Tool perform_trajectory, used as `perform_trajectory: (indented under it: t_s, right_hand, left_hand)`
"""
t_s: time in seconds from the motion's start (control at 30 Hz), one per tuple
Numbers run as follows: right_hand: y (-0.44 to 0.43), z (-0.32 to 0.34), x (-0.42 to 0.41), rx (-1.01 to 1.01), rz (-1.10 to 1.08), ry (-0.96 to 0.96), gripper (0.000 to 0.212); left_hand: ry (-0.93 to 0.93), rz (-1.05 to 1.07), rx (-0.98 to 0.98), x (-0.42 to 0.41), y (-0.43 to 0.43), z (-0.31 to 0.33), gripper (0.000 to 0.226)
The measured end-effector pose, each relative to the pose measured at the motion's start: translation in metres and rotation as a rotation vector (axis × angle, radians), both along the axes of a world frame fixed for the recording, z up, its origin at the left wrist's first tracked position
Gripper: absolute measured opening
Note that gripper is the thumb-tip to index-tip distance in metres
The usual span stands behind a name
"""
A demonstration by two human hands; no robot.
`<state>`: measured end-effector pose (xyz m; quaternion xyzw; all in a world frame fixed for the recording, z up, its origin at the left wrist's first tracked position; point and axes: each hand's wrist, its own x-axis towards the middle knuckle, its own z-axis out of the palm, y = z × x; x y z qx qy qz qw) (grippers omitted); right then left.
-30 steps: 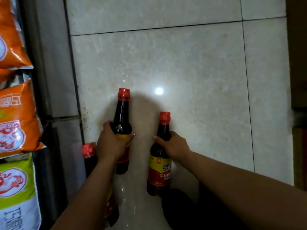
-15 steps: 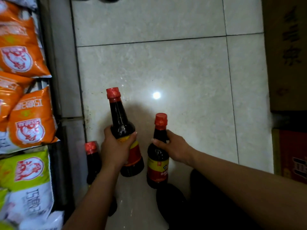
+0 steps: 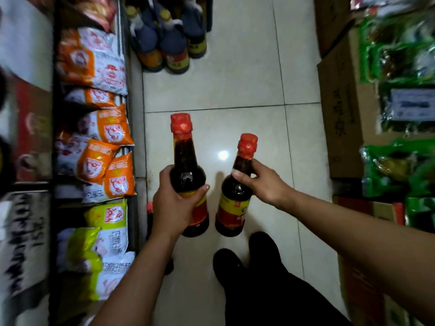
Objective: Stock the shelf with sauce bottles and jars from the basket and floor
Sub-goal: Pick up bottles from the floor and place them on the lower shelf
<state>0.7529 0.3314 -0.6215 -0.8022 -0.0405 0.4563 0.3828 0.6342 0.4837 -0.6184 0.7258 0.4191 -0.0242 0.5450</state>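
My left hand (image 3: pixel 175 203) grips a dark sauce bottle (image 3: pixel 186 165) with a red cap around its body, held upright above the tiled floor. My right hand (image 3: pixel 261 182) grips a second dark sauce bottle (image 3: pixel 231 205) by the neck and shoulder, just below its red cap; its red and yellow label faces me. Behind my left wrist, a third red-capped bottle (image 3: pixel 150 214) stands on the floor against the shelf base, mostly hidden.
The shelf (image 3: pixel 131 118) on the left holds orange, white and green packets (image 3: pixel 106 147). Several large dark bottles (image 3: pixel 169 36) stand on the floor ahead. Cardboard boxes (image 3: pixel 341 109) with green packages line the right side. My dark shoes (image 3: pixel 254 257) are below the bottles.
Both hands have lifted their bottles off the floor and higher toward me. The view has tilted up, showing more of the aisle, the big bottles ahead and the boxes on the right.
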Motion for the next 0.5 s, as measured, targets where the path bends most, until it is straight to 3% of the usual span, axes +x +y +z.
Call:
perform_trajectory:
  t_s: [0.3, 0.5]
  right_hand:
    - [-0.015, 0.173, 0.022, 0.073, -0.091, -0.027, 0.032]
    - [-0.030, 0.280, 0.022, 0.113, -0.065, -0.058, 0.033]
  left_hand:
    - [-0.058, 0.000, 0.046, 0.012, -0.024, 0.169, 0.067]
    - [-0.085, 0.134, 0.011, 0.006, -0.043, 0.279, 0.065]
